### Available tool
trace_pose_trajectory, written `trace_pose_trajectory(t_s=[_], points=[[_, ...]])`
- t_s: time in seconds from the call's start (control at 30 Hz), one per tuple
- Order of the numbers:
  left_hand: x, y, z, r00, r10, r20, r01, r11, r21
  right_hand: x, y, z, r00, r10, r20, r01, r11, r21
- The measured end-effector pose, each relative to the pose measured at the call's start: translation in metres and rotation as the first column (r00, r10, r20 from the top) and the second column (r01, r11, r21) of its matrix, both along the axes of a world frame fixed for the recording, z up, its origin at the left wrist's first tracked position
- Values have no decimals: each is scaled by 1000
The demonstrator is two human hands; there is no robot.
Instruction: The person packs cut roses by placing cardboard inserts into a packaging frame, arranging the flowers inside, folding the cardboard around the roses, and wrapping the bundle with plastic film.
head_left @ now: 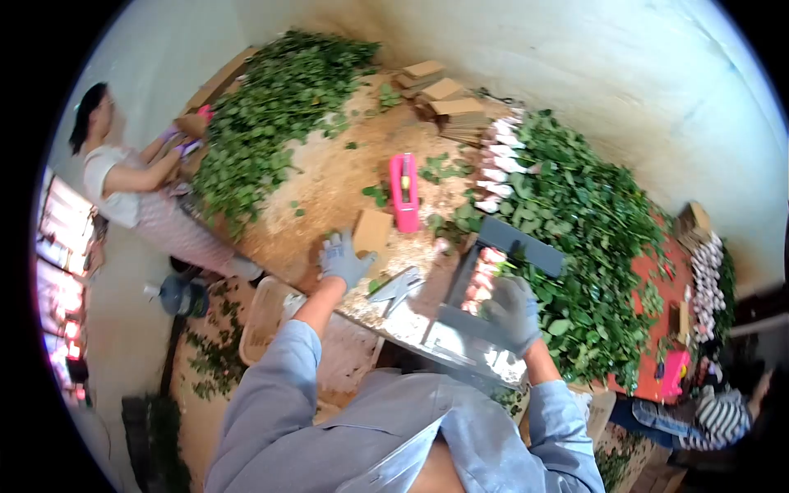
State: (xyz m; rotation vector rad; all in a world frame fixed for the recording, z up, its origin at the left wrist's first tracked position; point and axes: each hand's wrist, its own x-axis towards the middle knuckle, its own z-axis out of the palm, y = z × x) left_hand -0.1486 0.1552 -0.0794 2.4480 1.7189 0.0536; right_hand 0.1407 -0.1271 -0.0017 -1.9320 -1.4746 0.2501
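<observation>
My left hand (345,260), in a grey glove, has its fingers spread at the near edge of a small cardboard sheet (373,231). The thumb side seems to touch the sheet; I cannot tell whether it presses on it. My right hand (516,314), also gloved, is smeared by motion beside a row of pale pink rose heads (483,279) in a dark grey bunching tray (526,246). Its fingers cannot be made out. Between my hands lies a grey stapler-like tool (398,287). Farther back stands a pink tape dispenser (404,193).
Leafy rose stems (583,222) pile up on the right, with pale bundled blooms (499,156) along their edge. Cardboard stacks (456,108) lie at the back wall. Another leafy heap (263,123) is at left, where a co-worker (144,181) stands. A second person (713,417) is at lower right.
</observation>
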Motion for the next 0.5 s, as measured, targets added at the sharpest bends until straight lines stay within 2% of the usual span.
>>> trace_pose_trajectory(t_s=[0.03, 0.1, 0.13, 0.2, 0.33, 0.47, 0.5], points=[[17, 4, -6, 999, -43, 26, 43, 999, -10, -1, 0, 2, 1000, -20, -16, 20, 1000, -5], [30, 14, -17, 994, 78, -79, -85, 993, -84, -2, -2, 2, 997, -53, -60, 51, 998, -34], [33, 17, -20, 997, 47, -67, -53, 995, -89, -3, -1, 5, 994, -63, -90, 58, 997, -51], [35, 19, -18, 994, 92, -66, -105, 963, -249, -4, 0, 9, 997, -59, -48, 57, 998, -41], [40, 6, 1, 996, 32, -87, -55, 959, -279, -4, -1, 3, 997, -62, -40, 62, 998, -10], [45, 3, -10, 993, 26, -117, -52, 973, -223, -2, -1, 2, 999, -42, -20, 42, 999, -11], [45, 3, -12, 996, 50, -80, -66, 975, -213, -2, 0, 3, 998, -48, -26, 48, 999, -11]])
